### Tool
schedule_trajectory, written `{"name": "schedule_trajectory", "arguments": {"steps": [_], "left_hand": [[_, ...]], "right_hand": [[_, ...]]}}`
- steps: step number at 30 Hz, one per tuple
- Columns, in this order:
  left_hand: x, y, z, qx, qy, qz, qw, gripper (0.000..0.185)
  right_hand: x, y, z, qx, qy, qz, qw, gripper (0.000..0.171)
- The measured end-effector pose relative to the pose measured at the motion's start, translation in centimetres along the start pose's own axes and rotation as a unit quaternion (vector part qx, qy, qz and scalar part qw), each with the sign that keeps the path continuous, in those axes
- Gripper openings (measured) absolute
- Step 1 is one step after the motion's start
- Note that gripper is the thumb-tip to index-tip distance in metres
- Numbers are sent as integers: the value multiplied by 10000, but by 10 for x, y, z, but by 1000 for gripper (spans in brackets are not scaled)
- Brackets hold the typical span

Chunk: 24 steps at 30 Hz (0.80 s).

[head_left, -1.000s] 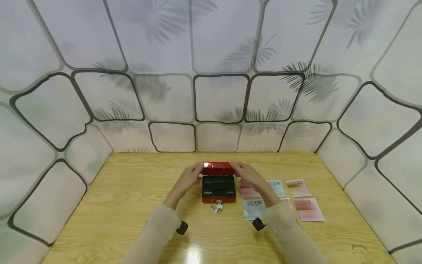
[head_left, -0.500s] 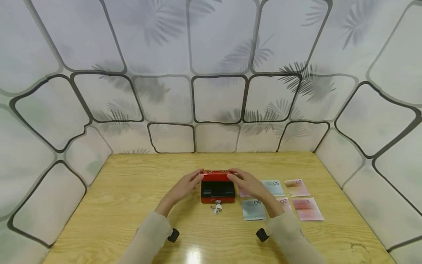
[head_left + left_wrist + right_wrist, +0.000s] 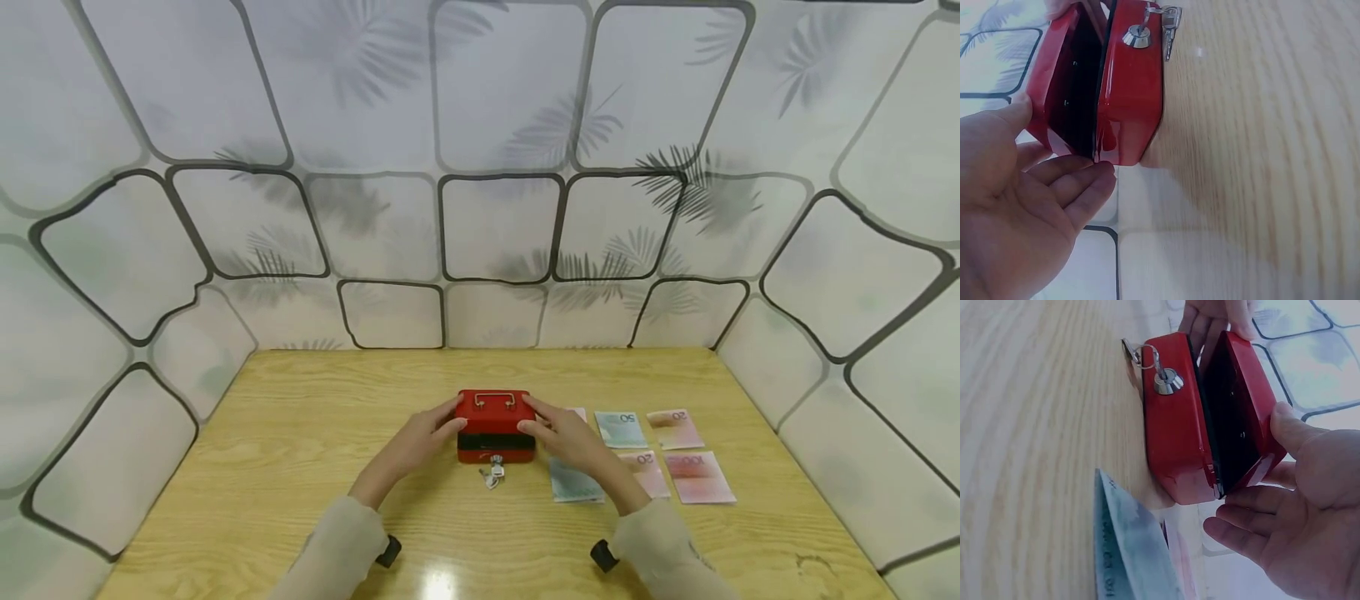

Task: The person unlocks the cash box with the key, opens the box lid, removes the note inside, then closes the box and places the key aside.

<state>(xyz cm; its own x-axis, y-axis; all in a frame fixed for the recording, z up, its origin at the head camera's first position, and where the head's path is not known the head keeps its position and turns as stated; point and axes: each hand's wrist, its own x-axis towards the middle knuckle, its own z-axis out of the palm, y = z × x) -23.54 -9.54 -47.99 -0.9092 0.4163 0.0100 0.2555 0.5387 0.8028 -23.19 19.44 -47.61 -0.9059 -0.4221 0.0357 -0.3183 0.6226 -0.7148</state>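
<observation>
- Nearest the camera, low in the head view, two pale sleeves entered at the lower centre and ran up toward the frame's middle, one on each side of the box.
- A bunch of keys [image 3: 492, 475] hung from the lock [image 3: 496, 458] on the near front face of the box, below centre of the frame.
- The red cash box [image 3: 496, 427] sat at the centre of the wooden table [image 3: 300, 467], its long axis running left to right across the frame, squarely between the hands and about equally near to both.
- The left hand [image 3: 420, 439] lay at the box's left end, thumb on the lid [image 3: 495, 412] and fingers relaxed beside the gap; it pinched nothing firmly, per the left wrist view [image 3: 1016, 206].
- The right hand [image 3: 564, 433] mirrored it at the right end, thumb on the lid edge, fingers spread loosely below the seam [image 3: 1285, 512]. The hands were apart, with the box between them.
- The lid stood slightly ajar; both wrist views showed a dark wedge-shaped gap, and its handle [image 3: 494, 398] lay flat on top.
- Banknotes [image 3: 667, 454] lay flat on the table to the right of centre, the nearest just beside the box and partly under the right forearm.
- Farthest, a patterned backdrop [image 3: 495, 167] filled the upper frame.
</observation>
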Motion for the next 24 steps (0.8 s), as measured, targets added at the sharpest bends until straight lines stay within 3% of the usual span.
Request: {"name": "schedule_trajectory", "arguments": {"steps": [12,17,24], "left_hand": [[-4,3,3,77,-119,-23,9999,63],[-6,0,6,159,-184,31,9997,65],[-8,-1,11,182,65,154,9997,64]], "right_hand": [[-6,0,10,-372,376,-360,9979,66],[-10,2,17,-537,482,-294,9970,66],[-12,2,24,-773,749,-428,9933,63]]}}
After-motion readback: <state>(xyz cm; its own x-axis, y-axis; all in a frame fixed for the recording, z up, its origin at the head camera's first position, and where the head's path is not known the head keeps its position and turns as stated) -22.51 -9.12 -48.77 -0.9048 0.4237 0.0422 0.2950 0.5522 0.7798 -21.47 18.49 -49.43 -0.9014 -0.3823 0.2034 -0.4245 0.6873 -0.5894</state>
